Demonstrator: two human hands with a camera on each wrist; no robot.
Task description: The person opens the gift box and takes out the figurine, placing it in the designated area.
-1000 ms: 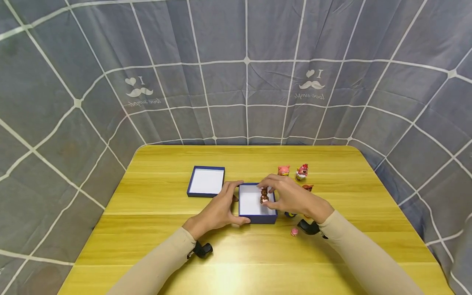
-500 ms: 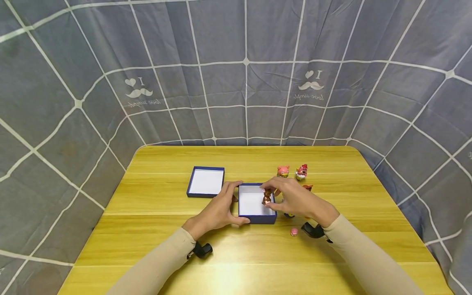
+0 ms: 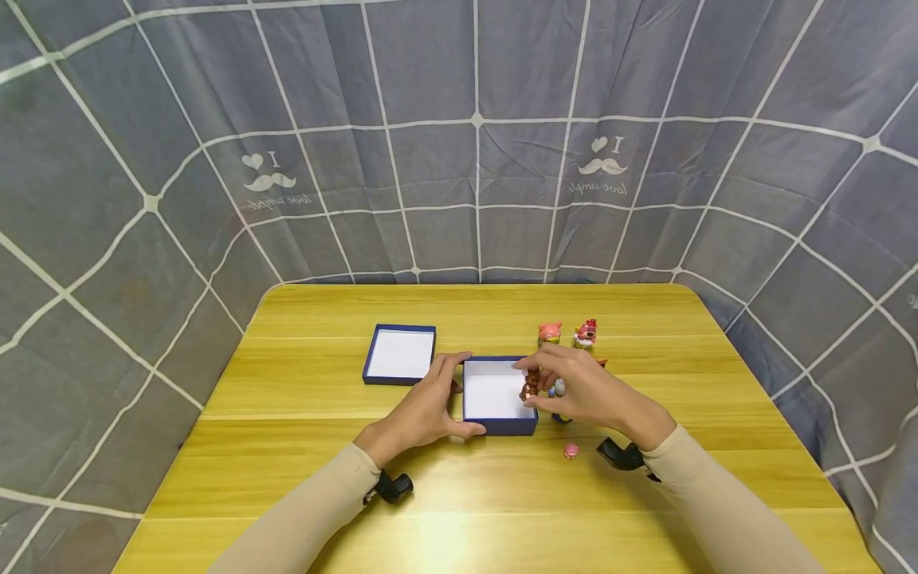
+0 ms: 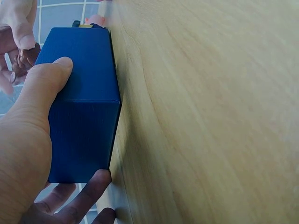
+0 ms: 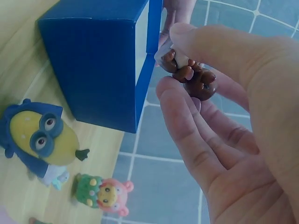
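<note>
My left hand [image 3: 423, 402] grips a blue box [image 3: 500, 426] by its left side, thumb on the front wall and fingers round behind. The box stands open with a white inside. Above its right rim, my right hand [image 3: 584, 387] pinches a small brown bear figurine [image 3: 529, 386] between thumb and fingers. The right wrist view shows the glossy brown figurine [image 5: 198, 84] lying sideways in that view, partly covered by the thumb. From the left wrist, the left thumb lies flat on the blue box [image 4: 84, 130].
A blue-edged lid [image 3: 400, 354] with a white inside lies left of the box. Right of the box stand a pink-headed figurine [image 3: 550, 332], a red-and-white figurine [image 3: 585, 334], a yellow goggled figurine [image 5: 39, 130] and a tiny pink one [image 3: 570, 451]. A grey checked curtain [image 3: 430, 159] surrounds the table.
The right hand has moved to the right with the bear figurine, from over the box's inside to its right rim. The left hand and box stay where they were.
</note>
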